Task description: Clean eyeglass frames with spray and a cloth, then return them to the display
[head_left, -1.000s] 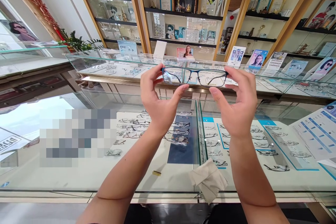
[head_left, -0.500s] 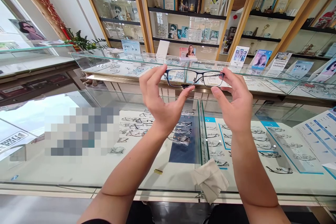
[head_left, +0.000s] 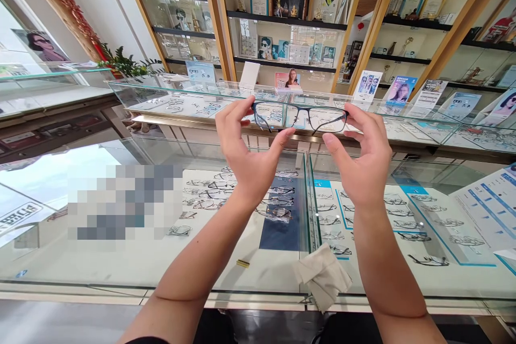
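Note:
A pair of dark-framed eyeglasses [head_left: 303, 110] is held up in front of me, above the glass counter. My left hand [head_left: 250, 155] is closed at its left end, with the fingers at the frame's outer corner and the thumb below the left lens. At the right end, the fingers of my right hand [head_left: 366, 158] grip the other corner, thumb below the right lens. Both temple arms show behind and under the lenses. A crumpled beige cloth [head_left: 322, 278] lies on the counter's near edge between my forearms. Left of it sits a small gold-coloured piece [head_left: 242, 263].
Rows of eyeglasses [head_left: 280, 201] lie inside the glass display counter [head_left: 226, 285]. Across from it stands another glass case [head_left: 181, 118] with several leaflets on top. Shelves [head_left: 286, 19] with framed pictures line the back wall. A printed card [head_left: 489, 209] stands at right.
The eyeglasses have tilted, so the temple arms now show lower, behind the lenses. My hands have moved slightly further apart at the frame.

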`<state>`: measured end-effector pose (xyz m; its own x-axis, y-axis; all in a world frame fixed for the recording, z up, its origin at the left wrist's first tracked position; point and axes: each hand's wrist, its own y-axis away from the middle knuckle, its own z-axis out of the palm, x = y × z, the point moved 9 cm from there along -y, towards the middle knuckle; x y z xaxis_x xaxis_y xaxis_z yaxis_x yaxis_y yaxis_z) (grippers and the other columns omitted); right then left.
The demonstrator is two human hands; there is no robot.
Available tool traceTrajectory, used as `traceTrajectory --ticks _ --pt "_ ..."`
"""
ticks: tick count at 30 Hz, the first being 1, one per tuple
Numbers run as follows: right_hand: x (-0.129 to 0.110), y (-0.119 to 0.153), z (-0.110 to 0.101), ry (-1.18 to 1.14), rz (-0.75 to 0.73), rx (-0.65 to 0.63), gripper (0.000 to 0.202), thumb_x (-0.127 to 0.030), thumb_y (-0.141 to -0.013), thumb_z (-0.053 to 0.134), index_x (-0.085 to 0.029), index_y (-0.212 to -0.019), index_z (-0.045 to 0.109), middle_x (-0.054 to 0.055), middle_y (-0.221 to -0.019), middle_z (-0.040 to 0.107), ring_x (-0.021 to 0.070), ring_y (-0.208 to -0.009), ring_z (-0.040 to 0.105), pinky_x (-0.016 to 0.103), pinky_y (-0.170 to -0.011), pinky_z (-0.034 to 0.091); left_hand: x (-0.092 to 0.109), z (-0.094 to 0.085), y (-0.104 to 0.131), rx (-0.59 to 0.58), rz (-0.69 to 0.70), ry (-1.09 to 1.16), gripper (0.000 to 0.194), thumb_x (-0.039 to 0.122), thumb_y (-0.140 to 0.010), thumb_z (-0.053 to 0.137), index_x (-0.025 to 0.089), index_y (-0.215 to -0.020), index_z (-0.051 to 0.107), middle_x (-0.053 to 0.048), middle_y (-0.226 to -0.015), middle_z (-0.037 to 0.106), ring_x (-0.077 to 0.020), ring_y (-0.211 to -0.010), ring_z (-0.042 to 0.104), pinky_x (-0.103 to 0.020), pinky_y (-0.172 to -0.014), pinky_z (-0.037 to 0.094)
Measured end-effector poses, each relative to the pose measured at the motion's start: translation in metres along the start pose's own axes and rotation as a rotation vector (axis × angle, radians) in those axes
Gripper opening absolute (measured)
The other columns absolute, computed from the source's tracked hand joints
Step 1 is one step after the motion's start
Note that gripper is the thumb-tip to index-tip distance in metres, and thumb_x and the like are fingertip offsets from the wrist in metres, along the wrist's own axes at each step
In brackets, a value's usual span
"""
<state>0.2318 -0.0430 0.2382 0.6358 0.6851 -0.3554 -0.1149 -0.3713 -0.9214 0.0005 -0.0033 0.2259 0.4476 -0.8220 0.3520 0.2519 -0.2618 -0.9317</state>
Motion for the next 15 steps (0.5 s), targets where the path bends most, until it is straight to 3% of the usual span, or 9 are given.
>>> traceTrajectory --ticks 9,15 --pt "-0.012 0.001 -0.001 0.031 -0.044 0.045 0.051 -0.040 -0.099 0.068 -0.034 -0.149 0.060 0.010 -0.140 0.061 0.0337 -0.130 0.062 0.059 -0.102 0.062 0.002 0.001 0.000 0.009 0.002 -0.029 0.069 0.052 -0.088 0.083 0.028 -0.147 0.056 -0.011 -0.140 0.062 -0.0281 -0.126 0.063 -0.045 -0.105 0.054" --pt "-0.008 0.002 0.005 -0.038 -0.019 0.044 0.052 -0.041 -0.100 0.066 -0.034 -0.150 0.058 0.011 -0.143 0.061 0.0320 -0.132 0.062 0.055 -0.100 0.062 -0.003 0.001 -0.001 0.031 -0.010 -0.002 0.067 0.050 -0.090 0.081 0.027 -0.147 0.056 -0.011 -0.139 0.062 -0.0257 -0.121 0.067 -0.041 -0.100 0.057"
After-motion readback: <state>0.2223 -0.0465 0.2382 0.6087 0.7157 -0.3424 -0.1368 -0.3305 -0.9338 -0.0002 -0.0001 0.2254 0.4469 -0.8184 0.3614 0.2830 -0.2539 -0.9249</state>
